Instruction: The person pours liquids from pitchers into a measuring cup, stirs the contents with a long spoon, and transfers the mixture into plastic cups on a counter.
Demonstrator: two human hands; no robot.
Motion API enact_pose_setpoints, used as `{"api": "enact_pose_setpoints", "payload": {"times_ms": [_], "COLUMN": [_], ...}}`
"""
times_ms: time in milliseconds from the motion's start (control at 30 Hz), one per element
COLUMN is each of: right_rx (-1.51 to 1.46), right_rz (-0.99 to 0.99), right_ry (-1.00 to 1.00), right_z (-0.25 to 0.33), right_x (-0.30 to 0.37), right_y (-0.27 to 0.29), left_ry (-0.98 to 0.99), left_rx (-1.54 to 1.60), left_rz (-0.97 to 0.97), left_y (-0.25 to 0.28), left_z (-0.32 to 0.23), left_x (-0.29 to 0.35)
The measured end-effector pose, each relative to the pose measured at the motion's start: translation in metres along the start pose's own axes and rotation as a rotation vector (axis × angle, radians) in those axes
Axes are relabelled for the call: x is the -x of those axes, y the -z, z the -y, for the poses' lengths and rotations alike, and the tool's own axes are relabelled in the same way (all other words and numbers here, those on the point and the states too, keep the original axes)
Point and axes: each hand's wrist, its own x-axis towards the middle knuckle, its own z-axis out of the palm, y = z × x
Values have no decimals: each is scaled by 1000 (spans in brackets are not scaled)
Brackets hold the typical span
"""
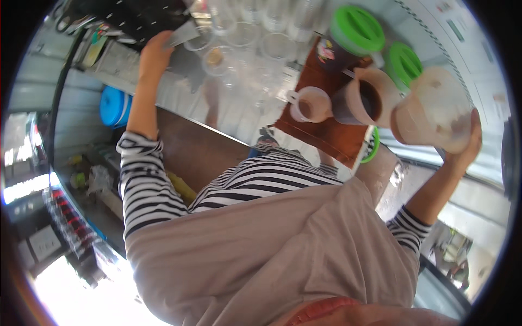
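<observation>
My left hand (155, 50) is at the far left of the metal counter, its fingers closed on a flat-looking, see-through plastic piece (184, 35) whose kind I cannot make out. Beside it stand several clear plastic cups (276, 46); one cup (218, 60) has something light brown in it. At the right, my right hand (468, 142) grips a large translucent measuring jug (432, 111), tilted leftward with brown liquid in its lower side. Next to its rim is a second jug (348, 103) of dark brown liquid. A small measuring cup (310, 104) sits left of that.
A brown cloth (326, 133) lies under the jugs. Behind them are a green-lidded pitcher (358, 30) and another green lid (404, 64). A black bag with white specks (128, 19) is at the far left. Below the counter stands a blue container (113, 106).
</observation>
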Motion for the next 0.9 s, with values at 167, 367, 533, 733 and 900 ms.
{"api": "enact_pose_setpoints", "payload": {"times_ms": [167,367,533,733,900], "right_rx": [35,83,273,602,563], "right_rz": [-90,52,260,565,604], "right_ry": [-56,118,430,735,735], "right_z": [24,64,97,135,135], "right_x": [15,16,13,34,32], "right_y": [-41,-76,-105,-151,-156], "left_ry": [539,338,268,165,148], "left_rx": [417,1204,1587,1639,1670], "left_rz": [-18,11,237,293,310], "left_y": [12,12,4,12,7], "left_z": [-55,-191,-282,-301,-299], "left_x": [23,24,21,16,18]}}
